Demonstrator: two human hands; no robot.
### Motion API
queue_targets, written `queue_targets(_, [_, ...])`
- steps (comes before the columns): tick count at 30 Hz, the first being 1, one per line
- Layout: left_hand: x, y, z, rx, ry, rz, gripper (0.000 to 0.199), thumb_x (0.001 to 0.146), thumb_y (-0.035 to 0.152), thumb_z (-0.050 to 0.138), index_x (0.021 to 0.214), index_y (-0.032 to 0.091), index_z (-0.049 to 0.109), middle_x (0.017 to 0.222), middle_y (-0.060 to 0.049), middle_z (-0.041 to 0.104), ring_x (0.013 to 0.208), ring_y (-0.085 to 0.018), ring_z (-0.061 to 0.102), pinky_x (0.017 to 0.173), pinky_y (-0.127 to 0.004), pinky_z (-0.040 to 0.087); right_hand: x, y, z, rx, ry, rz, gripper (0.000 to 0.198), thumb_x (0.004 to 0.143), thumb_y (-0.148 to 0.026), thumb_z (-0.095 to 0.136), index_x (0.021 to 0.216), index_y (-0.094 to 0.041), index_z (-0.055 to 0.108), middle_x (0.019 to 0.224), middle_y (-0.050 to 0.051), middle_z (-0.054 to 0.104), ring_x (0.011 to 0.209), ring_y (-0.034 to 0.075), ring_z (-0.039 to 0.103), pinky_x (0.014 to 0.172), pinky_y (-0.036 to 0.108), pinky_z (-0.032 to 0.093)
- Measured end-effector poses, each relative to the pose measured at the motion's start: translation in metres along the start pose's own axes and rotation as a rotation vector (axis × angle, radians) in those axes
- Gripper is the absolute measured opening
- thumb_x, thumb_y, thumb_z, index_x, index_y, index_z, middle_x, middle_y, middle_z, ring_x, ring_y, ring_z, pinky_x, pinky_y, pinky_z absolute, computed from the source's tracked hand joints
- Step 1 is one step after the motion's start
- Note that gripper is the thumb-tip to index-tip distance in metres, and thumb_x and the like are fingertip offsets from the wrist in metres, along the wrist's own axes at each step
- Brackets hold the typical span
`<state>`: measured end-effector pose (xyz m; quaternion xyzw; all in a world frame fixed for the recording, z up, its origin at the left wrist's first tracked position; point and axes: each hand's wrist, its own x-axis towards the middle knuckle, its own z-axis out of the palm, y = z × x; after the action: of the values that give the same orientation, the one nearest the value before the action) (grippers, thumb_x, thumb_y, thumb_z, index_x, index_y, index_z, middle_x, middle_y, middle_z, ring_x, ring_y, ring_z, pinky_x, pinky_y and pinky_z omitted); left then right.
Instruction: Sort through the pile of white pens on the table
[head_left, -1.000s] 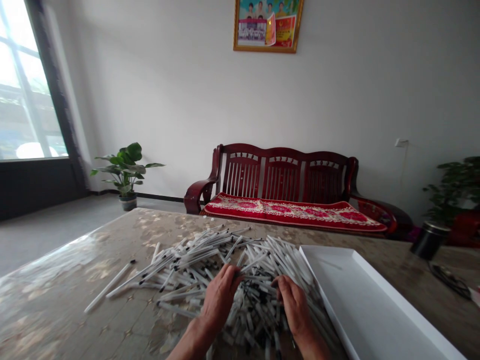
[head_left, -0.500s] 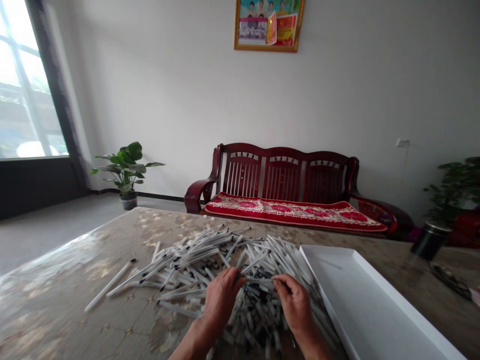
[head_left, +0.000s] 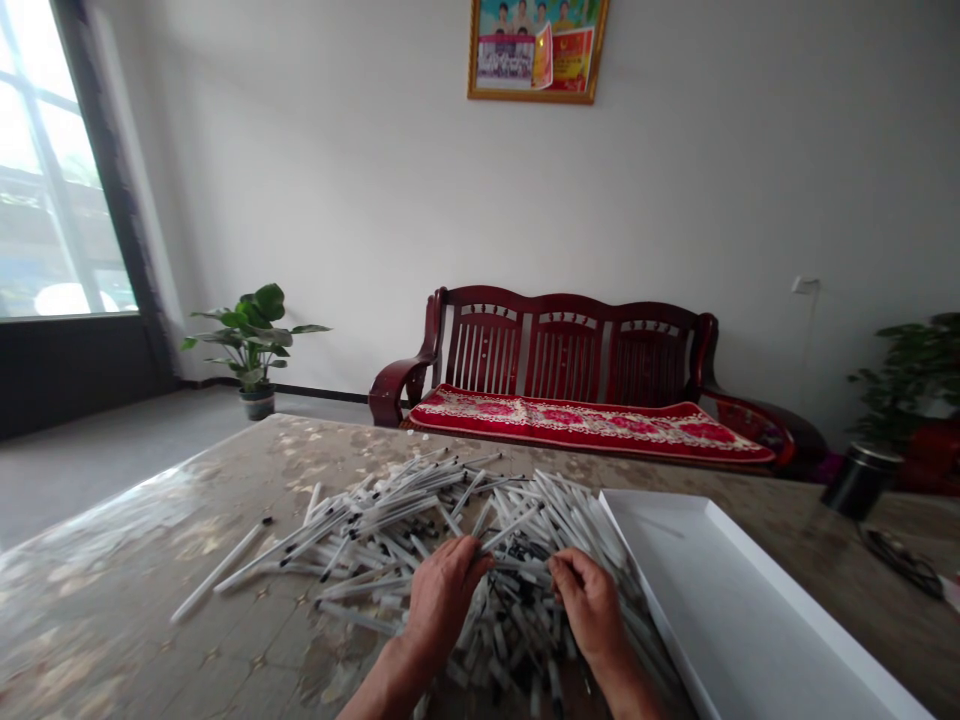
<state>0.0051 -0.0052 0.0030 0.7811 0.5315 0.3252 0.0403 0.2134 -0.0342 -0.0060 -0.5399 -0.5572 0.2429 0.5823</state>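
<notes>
A big loose heap of white pens with black tips (head_left: 420, 530) covers the middle of the patterned table (head_left: 150, 560). My left hand (head_left: 442, 595) rests on the near side of the heap with its fingers curled over several pens. My right hand (head_left: 589, 600) is a little to the right, its fingertips pinched on one white pen that lies across the heap between both hands. Whether the left fingers also grip that pen is hard to tell. Just right of my right hand lies a white shallow tray (head_left: 720, 610).
A dark cylindrical container (head_left: 857, 480) and a dark cord (head_left: 900, 562) sit at the table's far right. Behind the table stand a red wooden bench (head_left: 577, 385) with a cushion and a potted plant (head_left: 253, 345) on the floor at the left.
Both hands rose slightly from lying flat on the heap; their fingers curled and closed on a pen between them. The heap barely shifted.
</notes>
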Motion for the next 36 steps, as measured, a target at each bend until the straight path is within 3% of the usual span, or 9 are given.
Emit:
queue_targets(4, [-0.0002,0.0,0.002,0.019,0.041,-0.005,0.019,0.094,0.026,0.054,0.076,0.022,0.058,0.076,0.001,0.068,0.074,-0.017,0.067,0.066,-0.024,0.042,-0.0007,-0.0024,0.0013,0.039,0.046,-0.032,0.025,0.081,-0.045,0.064,0.082,-0.021,0.071,0.068,0.001,0.068,0.064,0.019,0.064,0.062,0.027,0.053])
queue_targets(7, [-0.0006,-0.0018,0.0039,0.02,0.069,0.014,0.017,0.093,0.024,0.056,0.077,0.022,0.059,0.075,0.001,0.068,0.074,-0.017,0.067,0.065,-0.024,0.042,-0.0017,-0.0021,0.0021,0.076,0.046,0.047,0.03,0.082,-0.05,0.062,0.086,-0.022,0.071,0.069,0.001,0.068,0.061,0.019,0.063,0.057,0.027,0.052])
queue_targets(12, [-0.0011,-0.0039,0.0057,0.039,0.107,0.073,0.019,0.093,0.024,0.056,0.074,0.022,0.058,0.074,0.002,0.068,0.072,-0.016,0.067,0.064,-0.023,0.042,-0.0001,0.0018,0.0006,0.008,-0.005,0.072,0.037,0.084,-0.055,0.058,0.066,-0.024,0.063,0.053,-0.002,0.056,0.051,0.018,0.055,0.048,0.026,0.045])
queue_targets(16, [-0.0003,-0.004,0.0057,0.044,0.112,0.049,0.018,0.093,0.024,0.056,0.076,0.022,0.059,0.074,0.002,0.068,0.072,-0.016,0.067,0.064,-0.023,0.042,0.001,0.0028,0.0011,0.022,0.028,-0.02,0.024,0.08,-0.046,0.064,0.082,-0.023,0.071,0.07,0.001,0.068,0.065,0.02,0.063,0.063,0.029,0.052])
queue_targets(19, [-0.0001,-0.0039,0.0061,0.033,0.107,0.03,0.017,0.093,0.025,0.056,0.076,0.022,0.059,0.075,0.002,0.069,0.073,-0.016,0.067,0.065,-0.023,0.043,0.0006,0.0024,0.0016,0.042,0.04,-0.004,0.03,0.082,-0.048,0.062,0.093,-0.023,0.072,0.081,0.003,0.072,0.072,0.021,0.066,0.065,0.03,0.053])
queue_targets(25, [-0.0008,-0.0045,0.0082,0.033,0.1,0.051,0.019,0.093,0.026,0.056,0.075,0.022,0.058,0.075,0.001,0.068,0.073,-0.016,0.067,0.066,-0.024,0.043,0.0014,0.0038,-0.0009,-0.054,-0.019,0.02,0.037,0.086,-0.054,0.056,0.067,-0.024,0.066,0.056,-0.001,0.061,0.057,0.019,0.058,0.054,0.029,0.046])
queue_targets(30, [0.0001,-0.0044,0.0073,0.022,0.105,0.024,0.017,0.093,0.026,0.056,0.076,0.022,0.059,0.076,0.001,0.069,0.073,-0.016,0.067,0.065,-0.024,0.043,0.0,0.0036,0.0029,0.042,0.049,-0.001,0.031,0.08,-0.048,0.062,0.093,-0.023,0.073,0.084,0.004,0.073,0.073,0.022,0.066,0.066,0.03,0.054])
queue_targets(34, [-0.0005,-0.0039,0.0074,0.029,0.12,0.056,0.017,0.092,0.025,0.057,0.075,0.022,0.059,0.074,0.002,0.068,0.072,-0.016,0.067,0.065,-0.024,0.043,-0.0003,0.0024,0.0022,0.015,-0.007,0.07,0.037,0.086,-0.056,0.055,0.083,-0.023,0.071,0.064,0.0,0.065,0.057,0.019,0.06,0.052,0.028,0.048])
queue_targets(36, [-0.0007,-0.0038,0.0078,0.039,0.129,0.07,0.018,0.092,0.025,0.058,0.074,0.022,0.059,0.073,0.002,0.067,0.071,-0.016,0.066,0.064,-0.024,0.043,0.0006,0.0024,0.0008,-0.027,-0.029,0.044,0.037,0.086,-0.055,0.057,0.073,-0.023,0.069,0.058,0.0,0.062,0.056,0.019,0.059,0.054,0.028,0.047])
